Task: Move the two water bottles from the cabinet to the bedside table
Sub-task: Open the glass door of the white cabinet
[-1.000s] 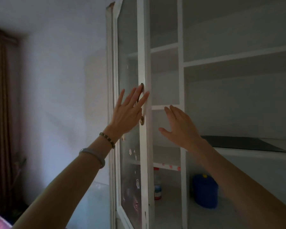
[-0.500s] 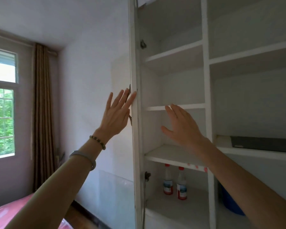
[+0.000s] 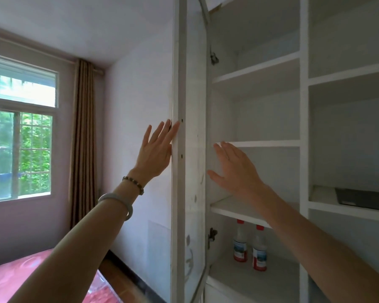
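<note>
White-framed glass cabinet door (image 3: 189, 149) is held open by spread left hand (image 3: 157, 153); right hand (image 3: 235, 171), fingers together, empty, above two red-capped plastic bottles (image 3: 249, 248).

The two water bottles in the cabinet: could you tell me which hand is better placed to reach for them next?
Probably the right hand: it is open in front of the shelves, above the two water bottles. The left hand is pressed flat against the open cabinet door, farther away.
</note>
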A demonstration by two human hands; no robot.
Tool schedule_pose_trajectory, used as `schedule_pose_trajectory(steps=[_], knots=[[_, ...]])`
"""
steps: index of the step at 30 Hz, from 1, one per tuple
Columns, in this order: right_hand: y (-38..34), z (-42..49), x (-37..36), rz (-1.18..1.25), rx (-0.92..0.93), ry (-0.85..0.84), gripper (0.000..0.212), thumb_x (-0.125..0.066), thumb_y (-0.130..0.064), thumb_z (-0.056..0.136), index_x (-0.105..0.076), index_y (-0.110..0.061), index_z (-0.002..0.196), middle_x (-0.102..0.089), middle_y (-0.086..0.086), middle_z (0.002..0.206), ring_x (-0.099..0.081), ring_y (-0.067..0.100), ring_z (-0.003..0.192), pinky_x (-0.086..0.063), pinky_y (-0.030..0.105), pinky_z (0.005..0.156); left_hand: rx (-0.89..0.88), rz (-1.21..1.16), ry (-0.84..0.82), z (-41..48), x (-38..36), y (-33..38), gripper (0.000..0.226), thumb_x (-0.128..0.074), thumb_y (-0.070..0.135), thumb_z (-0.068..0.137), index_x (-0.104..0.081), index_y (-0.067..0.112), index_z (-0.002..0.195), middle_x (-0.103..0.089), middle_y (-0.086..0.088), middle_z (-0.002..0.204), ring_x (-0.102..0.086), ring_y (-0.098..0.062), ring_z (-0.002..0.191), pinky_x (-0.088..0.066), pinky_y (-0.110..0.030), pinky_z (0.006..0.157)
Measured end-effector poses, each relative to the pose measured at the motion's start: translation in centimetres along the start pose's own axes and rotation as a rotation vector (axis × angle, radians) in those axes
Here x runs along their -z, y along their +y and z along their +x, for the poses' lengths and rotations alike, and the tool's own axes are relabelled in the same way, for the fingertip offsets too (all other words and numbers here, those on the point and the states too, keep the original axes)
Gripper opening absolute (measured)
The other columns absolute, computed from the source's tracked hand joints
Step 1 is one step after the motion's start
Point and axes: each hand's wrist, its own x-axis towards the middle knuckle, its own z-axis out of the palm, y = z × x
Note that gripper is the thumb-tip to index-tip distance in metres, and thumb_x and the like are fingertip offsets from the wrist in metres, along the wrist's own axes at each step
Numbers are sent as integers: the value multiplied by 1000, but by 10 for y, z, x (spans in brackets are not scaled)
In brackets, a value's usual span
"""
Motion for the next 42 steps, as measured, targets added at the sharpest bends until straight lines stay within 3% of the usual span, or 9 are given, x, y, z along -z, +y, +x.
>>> schedule_pose_trajectory(steps=[10,17,20,24,35,42], knots=[[-7,7,-10,2,28,-14,74,-41,-47,93,-8,-8,147,-12,17,156,-12,28,144,-11,39,117,95,130,-37,-15,-4,-34,59,-31,22,98,1,22,148,-23,-14,153,-18,-30,142,-9,-49,116],[-18,18,-23,23,46,-7,73,-42,-48,93,-10,-10,147,-13,15,156,-13,27,144,-11,38,117,185,245,-62,-23,1,-53,72,-49,10,92,-6,23,148,-28,-17,150,-24,-33,139,-12,-53,113],[-25,24,-31,46,58,1,73,-43,-47,92,-12,-10,146,-15,16,156,-14,27,143,-13,38,116,248,306,-109,-30,5,-64,88,-47,-5,82,2,28,147,-22,-16,153,-18,-31,141,-9,-52,114],[-28,29,-38,48,60,-4,72,-42,-48,93,-12,-10,146,-15,15,156,-14,27,143,-13,38,116,284,376,-176,-32,7,-72,100,-48,-9,76,10,32,146,-14,-15,155,-12,-30,143,-7,-51,115],[-25,29,-42,67,56,-1,73,-42,-49,92,-13,-9,146,-17,15,155,-16,28,143,-16,40,116,268,326,-190,-28,19,-55,87,-48,-4,79,-2,21,149,-8,-14,156,-5,-28,144,-3,-46,116],[-4,14,-37,90,29,-20,73,-47,-43,92,-13,-8,146,-16,17,155,-15,28,143,-14,39,116,119,148,-135,-41,18,16,71,-48,12,86,-13,8,147,-13,-16,154,-10,-28,143,-8,-46,117]])
